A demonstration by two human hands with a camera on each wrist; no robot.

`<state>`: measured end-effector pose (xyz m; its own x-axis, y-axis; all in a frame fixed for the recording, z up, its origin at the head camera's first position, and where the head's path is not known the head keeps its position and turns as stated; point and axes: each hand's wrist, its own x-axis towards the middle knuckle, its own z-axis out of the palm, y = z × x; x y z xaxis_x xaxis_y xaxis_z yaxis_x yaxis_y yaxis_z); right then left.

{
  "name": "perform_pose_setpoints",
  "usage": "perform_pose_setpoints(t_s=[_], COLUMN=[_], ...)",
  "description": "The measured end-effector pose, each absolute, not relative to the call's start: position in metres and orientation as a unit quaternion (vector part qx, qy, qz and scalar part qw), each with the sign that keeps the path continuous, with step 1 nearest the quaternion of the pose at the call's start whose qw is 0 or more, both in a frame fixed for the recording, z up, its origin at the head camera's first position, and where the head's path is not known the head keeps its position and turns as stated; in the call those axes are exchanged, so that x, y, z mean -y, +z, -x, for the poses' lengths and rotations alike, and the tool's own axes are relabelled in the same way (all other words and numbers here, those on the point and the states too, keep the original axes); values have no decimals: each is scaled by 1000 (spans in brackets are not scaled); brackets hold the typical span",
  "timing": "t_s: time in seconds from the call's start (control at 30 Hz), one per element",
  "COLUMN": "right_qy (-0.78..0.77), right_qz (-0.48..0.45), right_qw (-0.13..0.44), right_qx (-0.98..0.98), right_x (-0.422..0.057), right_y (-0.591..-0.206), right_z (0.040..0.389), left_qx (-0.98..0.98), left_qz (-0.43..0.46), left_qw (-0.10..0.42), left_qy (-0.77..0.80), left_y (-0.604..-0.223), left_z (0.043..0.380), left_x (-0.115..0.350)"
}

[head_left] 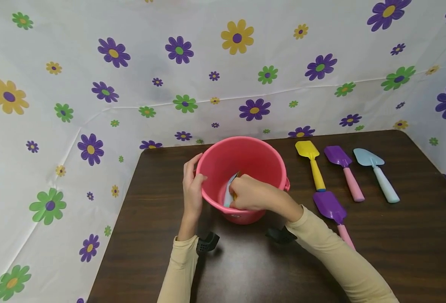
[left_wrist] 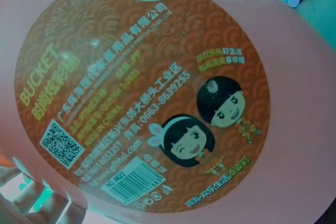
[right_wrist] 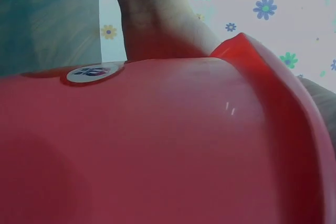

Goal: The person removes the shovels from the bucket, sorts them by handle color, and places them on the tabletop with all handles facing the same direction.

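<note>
A pink plastic bucket (head_left: pixel 241 147) stands upright on the dark wooden table. My left hand (head_left: pixel 193 189) grips its left rim, thumb over the inner edge and fingers outside. In the left wrist view its fingers (left_wrist: pixel 42 203) show beside the bucket's large round label (left_wrist: pixel 142 98). My right hand (head_left: pixel 251 193) reaches inside over the near right rim, fingers curled around a pale blue and white object (head_left: pixel 228 191) with some yellow showing. That object's kind is mostly hidden by the hand. The right wrist view shows the bucket wall (right_wrist: pixel 157 145) hiding the right fingers.
Right of the bucket lie a yellow trowel (head_left: pixel 313 164), a purple trowel with pink handle (head_left: pixel 345 170), a light blue trowel (head_left: pixel 376 172) and another purple one (head_left: pixel 330 208), partly behind the right sleeve. A flowered sheet (head_left: pixel 207 33) hangs behind the table.
</note>
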<state>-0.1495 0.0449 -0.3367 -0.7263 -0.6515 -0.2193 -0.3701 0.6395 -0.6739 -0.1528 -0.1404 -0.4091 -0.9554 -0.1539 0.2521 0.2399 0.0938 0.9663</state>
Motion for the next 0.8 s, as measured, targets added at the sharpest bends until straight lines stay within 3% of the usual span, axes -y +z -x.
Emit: perform_pose_setpoints(t_s=[0.37,0.8], right_qy=[-294,-233], right_qz=[254,198], right_qw=[191,51], right_qx=[-902,-951], right_x=[-41,-48], right_y=[-337,-335], right_z=[147,148], left_qx=[726,726], left_qz=[31,28], left_qw=[154,149], left_qy=[-669,-671], left_y=[-410,-410], left_z=[155,154], left_x=[141,142])
